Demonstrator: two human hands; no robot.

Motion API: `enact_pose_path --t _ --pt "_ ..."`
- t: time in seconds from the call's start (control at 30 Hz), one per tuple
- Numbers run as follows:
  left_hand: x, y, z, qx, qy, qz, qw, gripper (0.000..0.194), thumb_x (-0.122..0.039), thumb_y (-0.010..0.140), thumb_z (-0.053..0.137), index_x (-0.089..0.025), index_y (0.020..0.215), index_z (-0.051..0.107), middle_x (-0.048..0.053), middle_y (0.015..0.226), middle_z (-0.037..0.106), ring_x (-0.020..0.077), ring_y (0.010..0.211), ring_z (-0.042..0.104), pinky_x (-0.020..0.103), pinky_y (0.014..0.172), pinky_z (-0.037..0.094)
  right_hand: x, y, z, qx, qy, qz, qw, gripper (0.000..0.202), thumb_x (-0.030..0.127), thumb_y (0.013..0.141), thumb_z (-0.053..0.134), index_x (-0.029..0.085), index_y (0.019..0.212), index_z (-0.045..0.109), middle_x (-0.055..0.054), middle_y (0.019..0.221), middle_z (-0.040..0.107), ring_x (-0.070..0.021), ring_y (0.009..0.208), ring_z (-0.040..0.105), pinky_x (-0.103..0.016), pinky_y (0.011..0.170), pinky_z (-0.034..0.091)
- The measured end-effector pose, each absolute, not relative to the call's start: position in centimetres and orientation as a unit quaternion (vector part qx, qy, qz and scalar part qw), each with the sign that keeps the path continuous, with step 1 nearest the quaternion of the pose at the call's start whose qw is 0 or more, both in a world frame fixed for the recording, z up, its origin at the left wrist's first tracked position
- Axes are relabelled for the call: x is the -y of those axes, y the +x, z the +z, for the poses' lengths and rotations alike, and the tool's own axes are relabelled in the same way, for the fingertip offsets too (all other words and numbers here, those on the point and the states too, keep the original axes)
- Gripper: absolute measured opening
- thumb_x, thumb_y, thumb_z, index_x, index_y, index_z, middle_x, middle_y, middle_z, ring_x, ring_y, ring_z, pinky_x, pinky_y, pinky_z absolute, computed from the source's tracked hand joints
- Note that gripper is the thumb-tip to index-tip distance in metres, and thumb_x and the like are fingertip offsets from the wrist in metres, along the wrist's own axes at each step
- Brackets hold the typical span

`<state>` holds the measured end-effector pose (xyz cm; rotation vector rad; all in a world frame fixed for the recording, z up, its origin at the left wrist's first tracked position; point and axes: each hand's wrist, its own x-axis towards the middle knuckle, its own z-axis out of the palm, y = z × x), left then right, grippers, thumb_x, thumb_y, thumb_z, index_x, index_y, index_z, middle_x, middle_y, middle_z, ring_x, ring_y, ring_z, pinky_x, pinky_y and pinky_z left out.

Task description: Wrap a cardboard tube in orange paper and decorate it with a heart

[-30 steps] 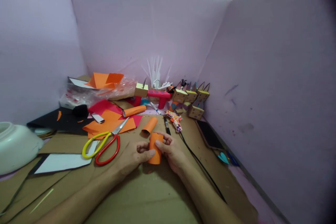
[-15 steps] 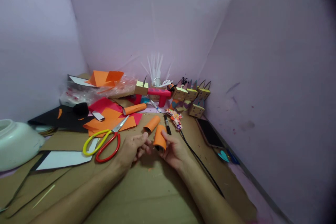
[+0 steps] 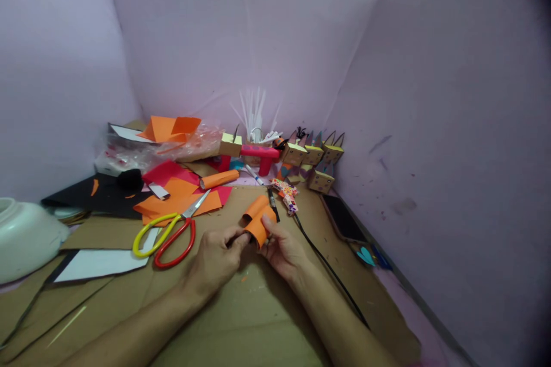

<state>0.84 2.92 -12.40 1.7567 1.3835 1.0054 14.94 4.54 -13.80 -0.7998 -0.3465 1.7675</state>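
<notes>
My right hand (image 3: pixel 286 252) is closed around an orange paper tube (image 3: pixel 260 227), thumb on its upper side. At the tube's near open end, my left hand (image 3: pixel 219 258) is closed in a pinch. Something dark shows by its fingertips, too small to name. Just behind the held tube lies a second orange paper tube (image 3: pixel 255 207), partly covered by it. A black marker (image 3: pixel 273 199) and a patterned glue gun (image 3: pixel 287 194) with a black cord are close by. Scissors (image 3: pixel 176 235) with one yellow and one red handle lie left of my left hand.
Orange paper sheets (image 3: pixel 166 200), another orange tube (image 3: pixel 219 179) and a white pot (image 3: pixel 28 241) are at left. Cardboard animal heads (image 3: pixel 322 180) and a pink legged figure (image 3: pixel 260 152) stand at the back. A phone (image 3: pixel 344 218) lies by the right wall.
My left hand has moved in to the tube's near end, its fingers closing into a pinch. The held tube has tilted and now overlaps the tube behind it.
</notes>
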Motion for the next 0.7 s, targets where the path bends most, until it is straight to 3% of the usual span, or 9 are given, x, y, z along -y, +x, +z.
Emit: enact_pose_path --t 0.17,0.3,0.4,0.5,0.57,0.7 --pt "-2.5 0.2 -12.1 -0.496 0.735 0.388 0.250 0.033 -0.031 0.078 0.049 -0.018 0.049 0.052 -0.003 0.046 0.044 0.0107 0.047 0.041 0.022 0.048 0.028 -4.9 15.7 -13.6 0.121 -0.323 0.749 0.565 0.014 0.017 0.070 0.072 0.012 0.078 0.063 -0.002 0.063 0.070 -0.0101 0.051 0.063 -0.016 0.047 0.052" --pt "-2.7 -0.3 -12.0 -0.507 0.708 0.421 0.252 0.027 -0.029 0.079 0.048 -0.019 0.054 0.053 -0.003 0.049 0.050 0.0115 0.049 0.047 0.021 0.050 0.032 -5.2 16.4 -13.2 0.104 -0.305 0.752 0.575 0.014 0.018 0.073 0.070 0.013 0.083 0.062 -0.001 0.065 0.070 -0.0097 0.051 0.064 -0.017 0.048 0.053" --pt "-3.1 0.0 -12.2 -0.510 0.673 0.414 0.340 0.014 -0.028 0.074 0.053 -0.018 0.069 0.062 -0.001 0.060 0.059 0.0137 0.058 0.053 0.022 0.055 0.037 -5.1 16.4 -13.1 0.106 -0.302 0.755 0.572 0.013 0.019 0.074 0.069 0.013 0.083 0.062 -0.001 0.066 0.071 -0.0102 0.051 0.064 -0.017 0.047 0.053" --pt "-3.2 0.8 -12.2 -0.463 0.626 0.400 0.484 0.021 -0.032 0.070 0.058 -0.015 0.082 0.065 0.002 0.071 0.062 0.0148 0.063 0.054 0.023 0.057 0.041 -4.8 15.9 -13.3 0.117 -0.302 0.756 0.568 0.014 0.019 0.073 0.070 0.012 0.083 0.063 -0.002 0.067 0.071 -0.0111 0.055 0.066 -0.018 0.050 0.054" --pt "-3.1 1.3 -12.1 -0.449 0.606 0.385 0.532 0.024 -0.035 0.068 0.059 -0.014 0.078 0.065 0.002 0.068 0.061 0.0130 0.059 0.051 0.022 0.054 0.039 -4.6 15.5 -13.6 0.126 -0.302 0.757 0.566 0.015 0.019 0.071 0.072 0.011 0.081 0.063 -0.003 0.066 0.071 -0.0119 0.056 0.066 -0.018 0.052 0.054" --pt "-2.7 1.7 -11.8 -0.481 0.595 0.371 0.526 0.025 -0.036 0.067 0.057 -0.014 0.054 0.057 -0.003 0.045 0.047 0.0074 0.041 0.036 0.020 0.042 0.027 -4.5 15.3 -14.0 0.137 -0.287 0.766 0.559 0.019 0.020 0.067 0.075 0.010 0.079 0.064 -0.004 0.067 0.070 -0.0123 0.056 0.065 -0.019 0.053 0.054"
